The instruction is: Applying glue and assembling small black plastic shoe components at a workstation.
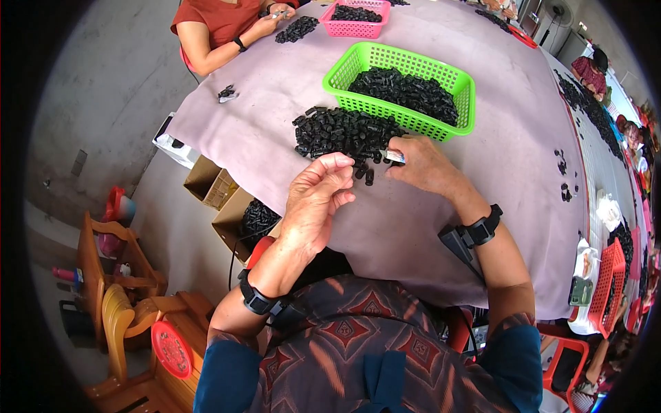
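Observation:
A heap of small black cylindrical plastic parts (344, 131) lies on the cloth-covered table in front of me, against a green basket (399, 117). At the near edge of the heap my left hand (317, 196) is raised, thumb and forefinger pinched together. Anything between those fingertips is too small to make out against the dark parts behind. Close by on the right, my right hand (425, 165) is closed on a small flat white-and-blue piece (394, 156), its kind unclear. Several loose parts (365, 172) lie between the two hands. More black parts (403, 91) fill the basket.
Beyond the basket stand a pink basket (354, 26) and another small pile (297, 29); a person in a red top (206, 31) works there. Cardboard boxes (224, 196) stand below the table's left edge, near wooden chairs (131, 310). On the right is another long table with a red basket (609, 289).

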